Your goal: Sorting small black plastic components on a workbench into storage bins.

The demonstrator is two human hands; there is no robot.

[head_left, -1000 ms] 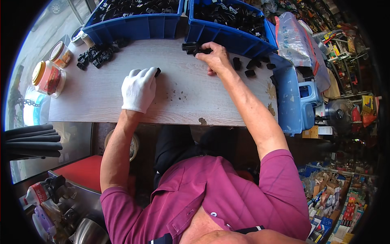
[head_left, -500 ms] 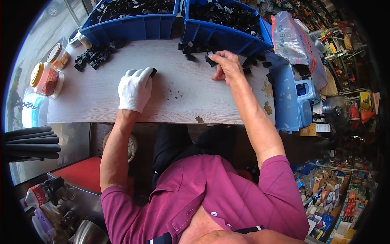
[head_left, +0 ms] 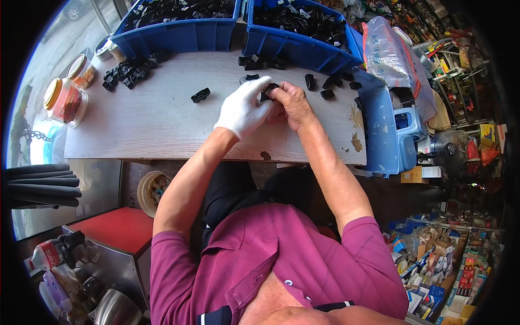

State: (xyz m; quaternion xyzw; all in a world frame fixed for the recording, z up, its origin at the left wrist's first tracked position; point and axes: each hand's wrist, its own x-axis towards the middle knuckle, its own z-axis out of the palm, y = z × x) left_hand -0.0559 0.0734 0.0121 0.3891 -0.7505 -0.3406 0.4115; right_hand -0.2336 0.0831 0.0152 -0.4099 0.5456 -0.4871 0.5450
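Head view: vs. 0.5 s ago, note gloved L hand shifted from L of ctr to mid-frame, now close beside bare R hand. Note R hand, too, drawn slightly inward & lower. Find loose blk part now left behind on table, upper ctr-left, approx. where gloved fingers were earlier. With L arm swung inward, see more of round tub below table edge, L of ctr.

Grip, R: pinching held blk part btwn thumb & forefinger, w/ tips nearly together, just above mid-frame. Grip, L: reaching fingertips up to same part from its L side; can't tell if clamped on it or only touching, w/ glove & part overlapping.

Pose: slanting L forearm up & rightward from lower left; slanting R forearm up & leftward from lower right, so converging at upper ctr. Back of glove toward cam; R fingers pointing leftward.

Nearby: pile of blk parts at upper left, a few scattered blk pieces just R of R hand, & two filled blue bins at top: left bin, right bin.
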